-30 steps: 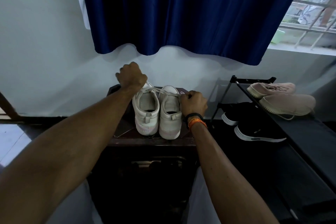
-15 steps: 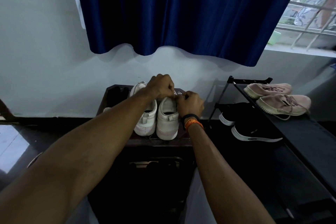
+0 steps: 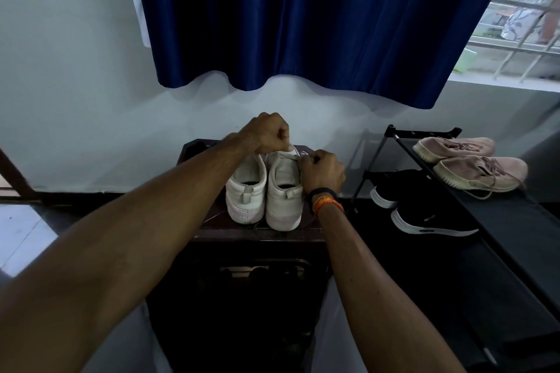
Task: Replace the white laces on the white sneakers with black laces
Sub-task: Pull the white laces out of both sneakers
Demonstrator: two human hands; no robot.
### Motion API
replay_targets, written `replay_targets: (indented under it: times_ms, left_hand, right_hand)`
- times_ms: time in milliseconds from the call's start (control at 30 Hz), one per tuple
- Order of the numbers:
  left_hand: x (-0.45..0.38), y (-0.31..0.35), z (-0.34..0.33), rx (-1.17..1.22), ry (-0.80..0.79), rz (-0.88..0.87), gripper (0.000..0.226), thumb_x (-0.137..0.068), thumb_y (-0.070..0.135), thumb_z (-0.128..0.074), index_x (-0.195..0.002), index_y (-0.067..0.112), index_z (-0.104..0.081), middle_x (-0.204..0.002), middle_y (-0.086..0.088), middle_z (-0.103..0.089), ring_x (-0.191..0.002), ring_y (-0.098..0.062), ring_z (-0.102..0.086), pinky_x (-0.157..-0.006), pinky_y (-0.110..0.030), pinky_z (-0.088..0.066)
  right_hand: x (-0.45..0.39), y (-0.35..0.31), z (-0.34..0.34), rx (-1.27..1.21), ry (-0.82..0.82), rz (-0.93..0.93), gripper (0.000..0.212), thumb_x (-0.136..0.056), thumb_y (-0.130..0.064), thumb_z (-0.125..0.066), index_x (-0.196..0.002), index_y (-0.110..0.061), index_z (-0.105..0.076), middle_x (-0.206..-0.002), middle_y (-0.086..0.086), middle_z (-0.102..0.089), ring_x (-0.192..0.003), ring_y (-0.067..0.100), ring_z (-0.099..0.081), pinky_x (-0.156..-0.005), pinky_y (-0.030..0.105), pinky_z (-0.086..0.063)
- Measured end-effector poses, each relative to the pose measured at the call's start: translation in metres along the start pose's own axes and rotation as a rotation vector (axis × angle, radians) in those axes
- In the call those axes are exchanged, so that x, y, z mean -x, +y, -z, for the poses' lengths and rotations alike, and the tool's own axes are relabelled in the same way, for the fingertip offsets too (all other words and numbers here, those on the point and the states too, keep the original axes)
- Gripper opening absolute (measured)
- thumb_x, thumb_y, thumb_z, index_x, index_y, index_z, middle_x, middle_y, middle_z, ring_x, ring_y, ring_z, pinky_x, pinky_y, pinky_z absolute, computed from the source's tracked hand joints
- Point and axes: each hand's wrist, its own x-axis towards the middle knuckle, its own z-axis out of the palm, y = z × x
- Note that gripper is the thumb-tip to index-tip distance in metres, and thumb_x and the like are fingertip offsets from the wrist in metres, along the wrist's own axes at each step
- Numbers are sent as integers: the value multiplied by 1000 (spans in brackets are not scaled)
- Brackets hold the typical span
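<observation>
Two white sneakers stand side by side, heels toward me, on a dark wooden stand (image 3: 257,235). The left sneaker (image 3: 246,191) sits under my left forearm. Over the toe end of the right sneaker (image 3: 283,194) both hands work a white lace (image 3: 293,151). My left hand (image 3: 268,133) is fisted above the shoes and pinches the lace. My right hand (image 3: 322,171), with a black band and orange thread at the wrist, grips the lace at the shoe's right edge. No black laces are visible.
A black shoe rack (image 3: 512,221) stands to the right with a pair of pink sneakers (image 3: 472,165) on top and black sneakers (image 3: 424,215) below. A blue curtain (image 3: 303,15) hangs on the wall behind. A barred window (image 3: 521,39) is at top right.
My left hand moved from the left sneaker's far side rightward to above the right sneaker, meeting my right hand at the lace. The camera view shifted slightly.
</observation>
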Motion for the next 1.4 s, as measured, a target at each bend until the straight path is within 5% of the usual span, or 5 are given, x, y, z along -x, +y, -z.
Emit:
replay_targets:
  times_ms: [300,433,900,1200,1400]
  left_hand:
    - [-2,28,-28,-205,29,42,10,-80,19,-76,-84,17,-67,-109,-11,-69,-100,-32,-64,-88,-40,-54]
    - [-2,27,-30,-229,49,55,25,-85,18,-69,-108,7,-66,-119,-20,-61,-109,-39,-60,-92,-44,-53]
    - [21,-31,15,-174,377,545,46,-89,34,-69,-123,6,-59,-125,-17,-60,-112,-35,-59,-96,-42,-43]
    - [3,22,-9,-206,112,43,28,-75,16,-73,-102,19,-73,-105,0,-69,-110,-24,-55,-101,-37,-34]
    - [-2,27,-34,-162,63,76,22,-81,13,-70,-65,23,-59,-92,0,-73,-102,-23,-61,-99,-40,-30]
  right_hand:
    - [-2,2,1,-13,-6,5,21,-90,-24,-60,-98,-19,-79,-91,13,-74,-87,33,-67,-74,29,-49]
    - [-1,1,3,-9,-5,25,22,-91,-23,-60,-102,-20,-79,-96,14,-75,-94,34,-67,-81,31,-52]
    - [-2,3,-1,-4,-14,-22,26,-88,-28,-58,-92,-9,-75,-90,17,-73,-87,37,-66,-73,30,-49]
    - [-1,1,1,8,-20,-3,26,-87,-27,-58,-97,-14,-78,-92,15,-74,-90,38,-67,-79,37,-56]
    - [-2,-2,7,3,-37,25,20,-84,-16,-63,-93,-16,-80,-91,15,-75,-86,35,-68,-83,38,-58]
